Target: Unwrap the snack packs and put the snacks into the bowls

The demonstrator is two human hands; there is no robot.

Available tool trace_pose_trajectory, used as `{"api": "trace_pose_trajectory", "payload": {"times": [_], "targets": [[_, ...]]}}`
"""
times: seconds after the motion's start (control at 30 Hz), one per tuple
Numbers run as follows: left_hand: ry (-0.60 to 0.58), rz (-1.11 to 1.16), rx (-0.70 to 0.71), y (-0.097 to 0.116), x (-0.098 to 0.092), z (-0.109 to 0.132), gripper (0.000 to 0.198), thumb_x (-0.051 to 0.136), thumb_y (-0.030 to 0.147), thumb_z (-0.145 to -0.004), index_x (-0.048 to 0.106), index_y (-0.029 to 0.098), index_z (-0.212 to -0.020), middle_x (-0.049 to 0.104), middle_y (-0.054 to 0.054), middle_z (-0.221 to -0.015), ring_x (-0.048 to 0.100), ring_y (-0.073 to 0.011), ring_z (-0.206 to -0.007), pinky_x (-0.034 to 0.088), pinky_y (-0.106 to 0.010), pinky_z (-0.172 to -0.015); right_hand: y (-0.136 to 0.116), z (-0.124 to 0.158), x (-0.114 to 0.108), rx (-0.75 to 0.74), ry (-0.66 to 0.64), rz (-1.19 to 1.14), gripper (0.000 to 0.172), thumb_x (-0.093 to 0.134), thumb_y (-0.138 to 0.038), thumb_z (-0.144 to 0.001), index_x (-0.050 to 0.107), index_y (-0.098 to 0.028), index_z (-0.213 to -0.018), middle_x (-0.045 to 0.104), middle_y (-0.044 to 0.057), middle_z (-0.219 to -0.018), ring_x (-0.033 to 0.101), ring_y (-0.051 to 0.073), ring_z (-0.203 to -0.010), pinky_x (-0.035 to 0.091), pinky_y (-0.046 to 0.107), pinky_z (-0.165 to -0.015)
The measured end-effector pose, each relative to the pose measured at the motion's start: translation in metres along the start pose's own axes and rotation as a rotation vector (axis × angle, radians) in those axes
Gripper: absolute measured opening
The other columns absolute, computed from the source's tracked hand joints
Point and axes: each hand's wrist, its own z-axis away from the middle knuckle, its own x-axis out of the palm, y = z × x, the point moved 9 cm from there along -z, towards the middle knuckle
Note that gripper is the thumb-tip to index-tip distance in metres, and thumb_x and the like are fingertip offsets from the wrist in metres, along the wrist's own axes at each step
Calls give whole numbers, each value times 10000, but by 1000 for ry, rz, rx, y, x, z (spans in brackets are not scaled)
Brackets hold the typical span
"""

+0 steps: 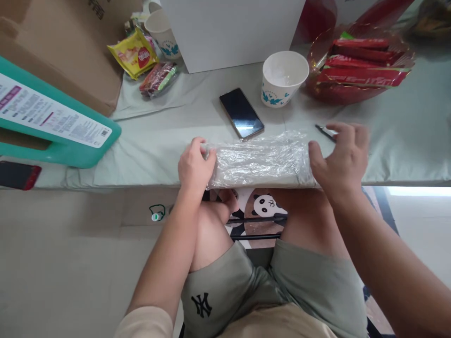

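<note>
A crinkled clear plastic bag [260,162] lies flattened along the front edge of the cloth-covered table. At its left end is my left hand [195,164], fingers curled and thumb against the plastic, closed on that edge. My right hand [343,159], slightly blurred, hovers by the bag's right end with thumb and fingers apart and nothing between them. Partly behind its fingers lies a dark pen [324,132]. A black smartphone [242,112] rests just beyond the bag.
Behind the phone stand a paper cup [284,77] and a red basket [347,94] of red packets. Snack packets [136,52] and another cup [162,33] are at the back left. A teal-framed board [81,145], cardboard box [63,51] and dark red-edged device [19,174] occupy the left.
</note>
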Motion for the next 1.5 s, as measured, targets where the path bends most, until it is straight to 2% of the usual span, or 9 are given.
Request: {"api": "trace_pose_trajectory", "payload": {"times": [0.17, 0.27, 0.4, 0.67, 0.9, 1.07, 1.23, 1.37, 1.5], "targets": [[-99, -52, 399, 50, 3, 45, 427, 789, 270, -731, 669, 228, -1139, 637, -119, -1268, 570, -336, -1268, 422, -486, -1146, -75, 62, 15, -487, -222, -131, 422, 589, -332, -951, 580, -237, -1361, 667, 130, -1356, 594, 343, -1308, 439, 509, -1110], [-462, -217, 520, 51, 37, 73, 534, 779, 219, -739, 654, 251, -1257, 609, -128, -1449, 492, -392, -1415, 362, -573, -1206, -72, 87, 51, -541, -395, -22, 440, 585, -315, -968, 572, -225, -1399, 649, 119, -1435, 554, 346, -1380, 400, 515, -1129], [-462, -289, 541, 29, 33, 76, 423, 592, 49, -800, 716, 273, -1136, 676, -98, -1404, 549, -356, -1397, 367, -595, -1189, -53, 92, 56, -543, -357, 44, 242, 512, -215, -1013, 663, -240, -1200, 727, 75, -1307, 626, 274, -1297, 414, 435, -1075], [-333, -90, 601, 82, 5, 116, 206, 554, 161, -900, 743, 243, -889, 766, -54, -819, 722, -232, -785, 560, -383, -763, -60, 98, 12, -352, -256, -81, 189, 587, -224, -954, 708, -292, -1083, 755, 50, -1225, 614, 317, -1314, 375, 487, -1103], [-820, 103, 769, 100, 29, 140, 879, 858, 414, -743, 481, 275, -1525, 528, -140, -1577, 476, -380, -1473, 424, -552, -1211, -2, 99, -6, 134, -338, -809, 36, 676, -300, -927, 667, -276, -902, 776, 43, -970, 681, 291, -1225, 527, 467, -1034], [-846, 40, 649, 84, 73, 129, 649, 679, 211, -906, 475, 365, -1502, 438, -96, -1647, 731, -199, -969, 621, -396, -882, 24, 104, -3, 254, -341, -976, 67, 719, -296, -923, 682, -273, -873, 775, 13, -948, 717, 249, -1159, 552, 425, -1024], [-749, 227, 678, 111, 85, 115, 710, 752, 259, -862, 450, 387, -1492, 287, -110, -1718, 610, -82, -709, 580, -291, -639, 31, 105, 7, 290, -401, -934, 64, 728, -323, -921, 685, -276, -926, 766, 18, -1043, 695, 249, -1190, 535, 425, -1043], [-743, 256, 674, 116, 92, 101, 99, 672, 288, -931, 719, 215, -977, 709, -83, -1298, 616, -85, -668, 522, -260, -638, 36, 102, 8, 345, -367, -977, 116, 737, -358, -908, 676, -260, -898, 767, 32, -1023, 721, 242, -1093, 570, 412, -956], [-714, 317, 583, 105, 95, 95, 234, 639, 278, -924, 681, 180, -716, 724, -39, -811, 593, -101, -619, 461, -250, -594, 47, 96, 5, 420, -261, -850, 199, 696, -400, -921, 683, -232, -816, 757, 31, -844, 731, 211, -821, 582, 345, -736]]}}
